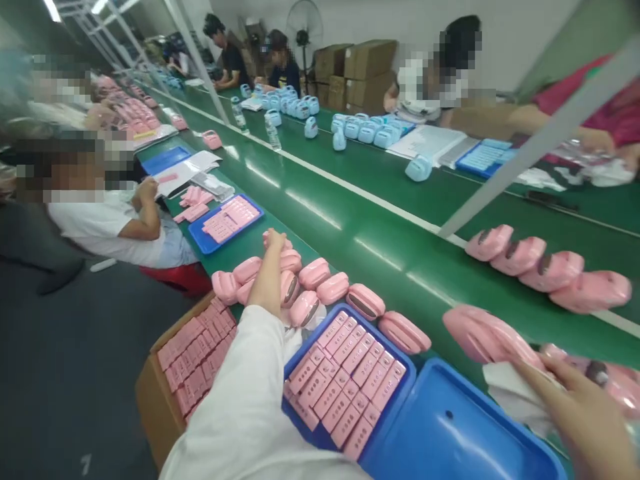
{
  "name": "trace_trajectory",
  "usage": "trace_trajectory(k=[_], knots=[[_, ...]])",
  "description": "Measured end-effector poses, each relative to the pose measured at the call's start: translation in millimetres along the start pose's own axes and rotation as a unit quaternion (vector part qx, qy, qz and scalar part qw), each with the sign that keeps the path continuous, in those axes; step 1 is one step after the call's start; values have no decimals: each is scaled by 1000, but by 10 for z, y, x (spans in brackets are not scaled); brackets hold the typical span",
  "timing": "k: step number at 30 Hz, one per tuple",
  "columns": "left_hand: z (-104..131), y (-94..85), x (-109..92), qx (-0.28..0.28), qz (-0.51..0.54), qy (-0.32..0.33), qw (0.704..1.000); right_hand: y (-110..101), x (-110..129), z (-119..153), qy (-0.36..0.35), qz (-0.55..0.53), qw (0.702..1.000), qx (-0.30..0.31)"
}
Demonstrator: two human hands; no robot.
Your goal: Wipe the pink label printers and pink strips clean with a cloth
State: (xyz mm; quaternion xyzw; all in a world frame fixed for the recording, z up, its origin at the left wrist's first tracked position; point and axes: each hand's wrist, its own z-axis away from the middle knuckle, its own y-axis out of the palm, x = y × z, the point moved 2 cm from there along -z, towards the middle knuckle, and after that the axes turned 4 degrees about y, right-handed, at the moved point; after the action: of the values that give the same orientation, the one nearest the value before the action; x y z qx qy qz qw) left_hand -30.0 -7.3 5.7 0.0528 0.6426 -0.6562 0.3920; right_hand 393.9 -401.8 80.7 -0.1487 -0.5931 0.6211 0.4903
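My left hand (275, 240) stretches far forward, its fingers closed round a pink plastic casing (286, 244) at the far end of a cluster. Several rounded pink casings (315, 273) lie around that wrist, some with a dark oval opening. At the lower right, my right hand (583, 397), blurred, grips a longer pink casing (487, 333) by its near end. White cloth or paper (515, 393) shows beneath that hand. Between my arms sits a blue tray (407, 380) of flat pink pieces (345, 373) in rows.
A bare-bottomed blue tray (470, 427) adjoins the filled one. At left stands a cardboard box (150, 400) of pink pieces. More casings (555, 270) line the right, near a slanted white post (540, 127). Co-workers sit along the green bench (350, 220), with light-blue casings (367, 130) opposite.
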Motion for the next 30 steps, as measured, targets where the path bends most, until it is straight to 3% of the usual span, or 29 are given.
trace_trajectory(k=[2, 6, 8, 10, 11, 12, 14, 15, 16, 18, 20, 23, 27, 30], knots=[[102, -117, -81, 15, -18, 15, 1000, -46, 68, 160, 26, -114, 993, 24], [491, -355, -357, 22, -34, 92, 995, -182, 198, 468, 49, -322, 944, 52], [887, -383, -468, 52, -18, 181, 982, -278, 231, 598, 36, -361, 929, 70], [1442, -312, -501, 124, 9, 279, 952, -371, 244, 716, 16, -377, 920, 105], [1766, -245, -487, 175, 32, 324, 929, -412, 245, 772, 6, -387, 913, 125], [2119, -160, -466, 275, 105, 377, 878, -445, 244, 830, -2, -401, 905, 144], [2824, 12, -386, 492, 223, 388, 746, -486, 244, 955, -12, -433, 884, 177], [3140, 75, -351, 560, 277, 371, 687, -492, 247, 1025, -12, -450, 871, 194], [3409, 114, -330, 586, 342, 353, 644, -491, 251, 1103, -9, -467, 857, 216], [3814, 147, -315, 578, 452, 305, 606, -485, 252, 1271, -1, -506, 823, 257], [4065, 121, -304, 554, 518, 246, 604, -495, 208, 1430, 3, -553, 785, 278], [4254, -4, -236, 551, 533, 170, 619, -547, -39, 1573, 15, -625, 746, 230], [4364, -203, -57, 557, 521, 100, 639, -549, -611, 1564, 83, -656, 745, 84], [4469, -284, 55, 563, 510, 80, 645, -493, -835, 1558, 78, -645, 760, -9]])
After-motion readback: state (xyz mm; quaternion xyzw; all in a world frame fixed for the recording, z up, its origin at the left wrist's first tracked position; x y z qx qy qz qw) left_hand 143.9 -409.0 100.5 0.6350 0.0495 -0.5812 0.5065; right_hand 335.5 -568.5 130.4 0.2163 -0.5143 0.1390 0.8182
